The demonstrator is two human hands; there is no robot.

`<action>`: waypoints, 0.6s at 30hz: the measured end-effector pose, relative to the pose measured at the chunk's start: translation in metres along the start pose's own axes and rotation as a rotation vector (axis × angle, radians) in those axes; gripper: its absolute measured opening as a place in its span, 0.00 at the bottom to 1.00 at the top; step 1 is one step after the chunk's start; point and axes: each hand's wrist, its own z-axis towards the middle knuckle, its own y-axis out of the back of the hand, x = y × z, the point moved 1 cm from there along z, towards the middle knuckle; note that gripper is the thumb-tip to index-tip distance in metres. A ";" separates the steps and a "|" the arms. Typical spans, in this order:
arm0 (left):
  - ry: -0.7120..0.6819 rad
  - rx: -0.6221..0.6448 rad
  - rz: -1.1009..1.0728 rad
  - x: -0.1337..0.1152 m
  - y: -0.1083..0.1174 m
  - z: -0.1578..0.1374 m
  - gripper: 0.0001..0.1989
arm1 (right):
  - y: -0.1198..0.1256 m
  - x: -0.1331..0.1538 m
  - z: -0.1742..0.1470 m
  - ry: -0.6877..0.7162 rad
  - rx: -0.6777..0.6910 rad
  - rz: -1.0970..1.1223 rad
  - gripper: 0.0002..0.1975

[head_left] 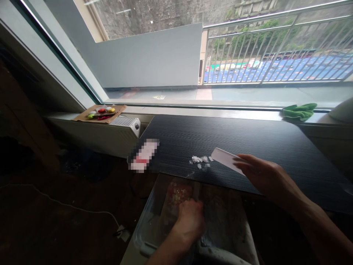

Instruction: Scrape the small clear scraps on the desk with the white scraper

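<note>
My right hand [256, 169] is closed on a pale pinkish flat piece [224, 158] with a rounded end and a small dot near its tip. It is tilted over the dark table [234, 136], its far end beside a cluster of small whitish clear pieces [203, 159]. Below the table's front edge, my left hand [191, 217] is curled into a fist at a clear plastic box [143, 228]. Just beyond its knuckles lies a see-through bag [179, 193] with reddish and pale contents. Whatever the left fingers hold is hidden.
At the table's left end lies a blurred pink-and-white item [145, 156]. A radiator [124, 127] stands left, near cardboard [79, 116] bearing colourful small things. A green cloth [299, 111] rests on the windowsill. A white cable [82, 211] runs along the floor.
</note>
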 end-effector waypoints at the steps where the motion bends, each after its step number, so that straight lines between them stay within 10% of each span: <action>1: 0.000 0.005 0.005 0.000 0.001 0.000 0.14 | -0.001 -0.002 0.002 0.001 0.000 -0.003 0.13; 18: -0.008 0.026 0.042 0.001 0.001 0.004 0.15 | 0.001 -0.007 0.014 -0.048 0.151 0.024 0.12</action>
